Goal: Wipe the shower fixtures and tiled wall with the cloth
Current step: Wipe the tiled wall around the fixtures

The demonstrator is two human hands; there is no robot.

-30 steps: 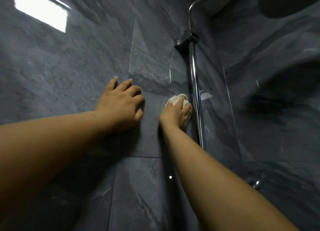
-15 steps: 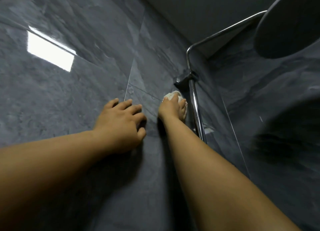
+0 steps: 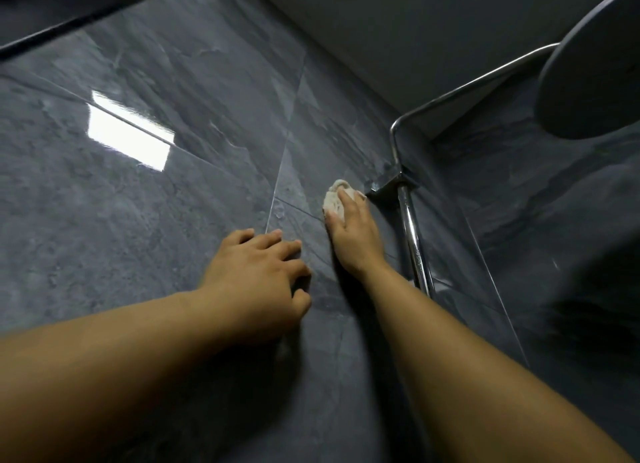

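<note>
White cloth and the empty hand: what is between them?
In the head view, only bare glossy dark grey tiled wall, crossed by thin grout lines, separates the crumpled white cloth from the left hand.

Left hand (image 3: 258, 275) splayed, right hand (image 3: 353, 232) flat

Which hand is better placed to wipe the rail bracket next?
Right, I'd judge. The right hand presses the cloth against the tiled wall just beside the bracket of the chrome rail. The left hand rests bare on the wall, farther from the bracket, with no cloth.
</note>
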